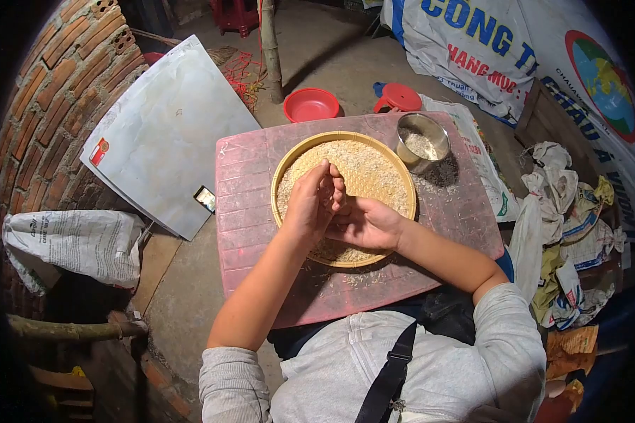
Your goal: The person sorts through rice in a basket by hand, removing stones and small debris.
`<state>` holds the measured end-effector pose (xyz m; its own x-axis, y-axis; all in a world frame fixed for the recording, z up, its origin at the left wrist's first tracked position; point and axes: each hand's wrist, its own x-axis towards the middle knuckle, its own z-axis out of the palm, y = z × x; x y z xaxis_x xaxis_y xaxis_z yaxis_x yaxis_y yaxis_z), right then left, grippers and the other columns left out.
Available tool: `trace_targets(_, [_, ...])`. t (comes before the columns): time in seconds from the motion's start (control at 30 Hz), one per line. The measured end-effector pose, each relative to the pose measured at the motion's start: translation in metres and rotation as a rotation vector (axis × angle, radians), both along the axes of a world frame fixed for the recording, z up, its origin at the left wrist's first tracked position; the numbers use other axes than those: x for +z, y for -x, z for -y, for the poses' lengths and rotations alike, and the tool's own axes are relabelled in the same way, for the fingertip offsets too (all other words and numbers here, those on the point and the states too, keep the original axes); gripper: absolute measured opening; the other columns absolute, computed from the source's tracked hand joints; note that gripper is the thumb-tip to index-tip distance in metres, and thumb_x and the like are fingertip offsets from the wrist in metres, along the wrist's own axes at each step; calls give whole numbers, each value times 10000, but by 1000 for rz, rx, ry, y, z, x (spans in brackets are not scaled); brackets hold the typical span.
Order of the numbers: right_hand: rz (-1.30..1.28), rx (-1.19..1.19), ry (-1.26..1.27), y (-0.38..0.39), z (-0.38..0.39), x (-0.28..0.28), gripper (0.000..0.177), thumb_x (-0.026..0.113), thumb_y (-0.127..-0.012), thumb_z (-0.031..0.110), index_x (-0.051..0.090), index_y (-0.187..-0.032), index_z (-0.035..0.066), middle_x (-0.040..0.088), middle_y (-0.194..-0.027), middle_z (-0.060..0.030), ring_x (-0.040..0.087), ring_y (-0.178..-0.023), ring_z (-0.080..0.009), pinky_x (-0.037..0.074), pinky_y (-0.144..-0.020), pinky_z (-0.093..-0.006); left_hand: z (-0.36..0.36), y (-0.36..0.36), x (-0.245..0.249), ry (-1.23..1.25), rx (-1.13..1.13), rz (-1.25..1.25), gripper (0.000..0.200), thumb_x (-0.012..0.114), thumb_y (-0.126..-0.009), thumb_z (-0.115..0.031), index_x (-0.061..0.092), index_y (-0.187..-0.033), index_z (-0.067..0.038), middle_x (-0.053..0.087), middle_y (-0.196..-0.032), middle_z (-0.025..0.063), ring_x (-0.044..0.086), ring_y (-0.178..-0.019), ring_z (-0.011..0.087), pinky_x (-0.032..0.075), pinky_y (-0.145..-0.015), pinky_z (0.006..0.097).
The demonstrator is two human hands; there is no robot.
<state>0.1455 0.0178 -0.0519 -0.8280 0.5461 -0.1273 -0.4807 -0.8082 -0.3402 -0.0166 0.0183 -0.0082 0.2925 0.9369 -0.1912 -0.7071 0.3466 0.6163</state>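
Observation:
A round woven bamboo tray (287,157) holds a layer of pale grains (374,158), with its bare weave showing near the middle. Over this tray my left hand (316,199) is raised on edge, its fingers curled inward; whatever they may hold is hidden. My right hand (368,223) lies palm up beside and partly under the left, its palm uncovered and its fingertips hidden behind the left hand. The two hands appear to touch. Behind the tray's right edge stands a metal pot (422,143) with similar grains inside.
The tray and pot rest on a pink plastic table (250,233), with dark and pale grains scattered on it. Beyond it are a red basin (310,104) and a red lid-like item (401,97). A white panel (169,127) leans left; crumpled sacks (564,204) hang right.

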Motion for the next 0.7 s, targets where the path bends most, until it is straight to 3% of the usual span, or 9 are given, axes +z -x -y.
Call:
trace_targets(0.17, [113, -7, 41, 4, 6, -9, 295, 585, -956, 296, 580, -1110, 46, 584, -1204, -174, 552, -1184, -322, 414, -1096, -460, 7, 1, 7, -327, -56, -91, 355, 473, -1011, -320, 612, -888, -18, 658, -813, 113, 646, -722, 167, 522, -648, 277])
trace_targets(0.3, [344, -30, -17, 8, 9, 4, 298, 625, -932, 281, 577, -1104, 42, 593, -1187, -174, 571, -1161, -312, 459, -1059, -443, 9, -3, 6, -514, -72, -225, 378, 462, -1020, -310, 619, -906, 15, 657, -822, 112, 651, -768, 186, 526, -741, 321])
trace_targets(0.4, [352, -45, -23, 9, 11, 6, 300, 620, -937, 274, 567, -1110, 34, 598, -1176, -173, 585, -1141, -299, 487, -1035, -417, 11, -4, 8, -542, -43, -267, 383, 460, -1024, -299, 638, -914, 22, 666, -842, 105, 645, -774, 155, 520, -743, 286])
trace_targets(0.47, [388, -107, 38, 9, 15, 13, 259, 595, -958, 282, 594, -1039, 37, 633, -1030, -129, 626, -944, -221, 555, -850, -343, 11, -4, 8, -497, 18, -279, 380, 463, -1021, -312, 625, -895, 8, 649, -797, 94, 634, -722, 161, 518, -698, 289])
trace_targets(0.5, [388, -107, 38, 7, 14, 12, 259, 595, -958, 282, 594, -1039, 37, 633, -1030, -129, 626, -944, -221, 555, -850, -343, 10, -4, 8, -450, 78, -291, 379, 465, -1018, -325, 612, -876, -6, 632, -752, 82, 623, -671, 167, 517, -653, 293])
trace_targets(0.57, [274, 66, 69, 2, 8, 11, 260, 538, -994, 297, 573, -843, 88, 554, -751, -25, 509, -641, -115, 452, -553, -237, 5, 3, 5, -367, 96, -240, 375, 466, -1017, -332, 602, -851, -25, 598, -695, 58, 576, -600, 143, 479, -582, 268])
trace_targets(0.6, [273, 67, 70, -1, 5, 12, 260, 538, -994, 297, 573, -843, 88, 554, -751, -25, 509, -641, -115, 452, -553, -237, 2, 6, 5, -284, 114, -189, 373, 468, -1015, -340, 592, -825, -43, 564, -638, 35, 529, -529, 120, 440, -511, 242])
trace_targets(0.63, [275, 52, 42, -4, 1, 14, 314, 504, -1007, 314, 505, -763, 118, 447, -672, 11, 399, -575, -90, 342, -491, -222, -1, 0, 5, -177, 193, -154, 359, 467, -1014, -347, 548, -775, -92, 439, -543, -23, 379, -439, 77, 313, -416, 217])
trace_targets(0.7, [326, 2, -41, -10, -6, 29, 442, 429, -1032, 351, 335, -643, 166, 259, -574, 60, 242, -483, -51, 173, -404, -202, -8, 6, -7, -103, 167, -73, 352, 467, -1013, -347, 533, -769, -103, 396, -534, -35, 336, -437, 70, 282, -406, 218])
